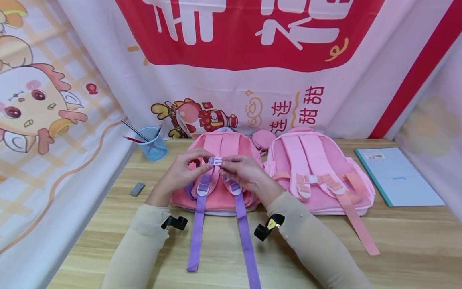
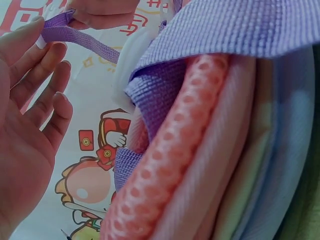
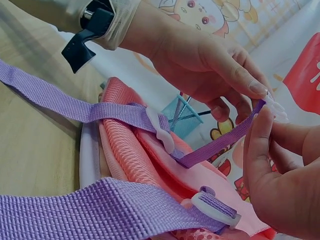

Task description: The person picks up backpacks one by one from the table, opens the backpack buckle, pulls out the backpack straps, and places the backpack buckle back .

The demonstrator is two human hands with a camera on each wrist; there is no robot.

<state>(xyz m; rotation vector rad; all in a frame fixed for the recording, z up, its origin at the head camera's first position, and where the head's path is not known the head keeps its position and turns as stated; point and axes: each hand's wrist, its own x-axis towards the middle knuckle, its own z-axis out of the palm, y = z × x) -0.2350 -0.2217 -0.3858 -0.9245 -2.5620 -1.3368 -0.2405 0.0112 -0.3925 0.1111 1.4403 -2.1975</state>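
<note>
A pink backpack (image 1: 221, 202) with purple webbing straps stands against the back curtain, its shoulder straps facing me. In front of it, both hands meet at a small white plastic buckle (image 1: 216, 161) on purple webbing. My left hand (image 1: 180, 172) pinches the buckle's left end between thumb and fingertips, and my right hand (image 1: 245, 171) pinches its right end. Purple webbing (image 3: 225, 145) runs from the buckle down to a white strap adjuster (image 3: 160, 131) in the right wrist view. Two long purple strap tails (image 1: 196, 237) hang onto the table. Fingertips partly cover the buckle.
To the right stands a second pink backpack (image 1: 317, 202) with peach straps, one tail (image 1: 361, 228) lying forward. A light blue notebook (image 1: 400, 176) lies beyond it. At left are a blue mesh pen cup (image 1: 156, 151) and a grey eraser (image 1: 137, 189). Printed curtains enclose the table.
</note>
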